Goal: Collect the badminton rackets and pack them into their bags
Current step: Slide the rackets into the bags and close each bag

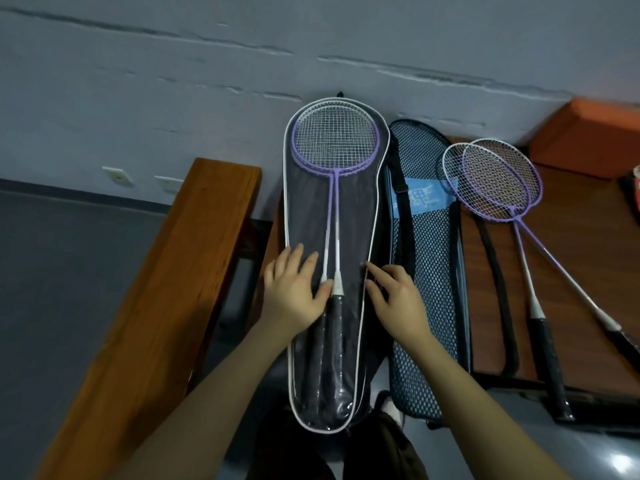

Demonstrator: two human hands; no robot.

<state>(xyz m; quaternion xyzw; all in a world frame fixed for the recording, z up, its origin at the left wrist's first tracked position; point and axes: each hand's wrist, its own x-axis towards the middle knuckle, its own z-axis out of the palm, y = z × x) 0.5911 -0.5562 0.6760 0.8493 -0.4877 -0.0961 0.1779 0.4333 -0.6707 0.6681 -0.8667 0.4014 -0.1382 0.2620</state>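
Roughly halfway: two rackets [334, 147] lie in the open bag [304, 209], both hands [294, 289] [398, 299] spread flat beside their grips, while two more rackets [498, 181] wait on the worktop [588, 237] by the mesh bag [426, 237].

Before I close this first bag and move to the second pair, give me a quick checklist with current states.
1. Two rackets lie inside the open bag: ok.
2. Heads at the wide end, grips at the narrow end: ok.
3. Left hand and right hand rest flat near the grips: ok.
4. Zipper position: cannot tell.
5. Mesh bag lies beside it: ok.
6. Second pair packed: not ok, on the table.
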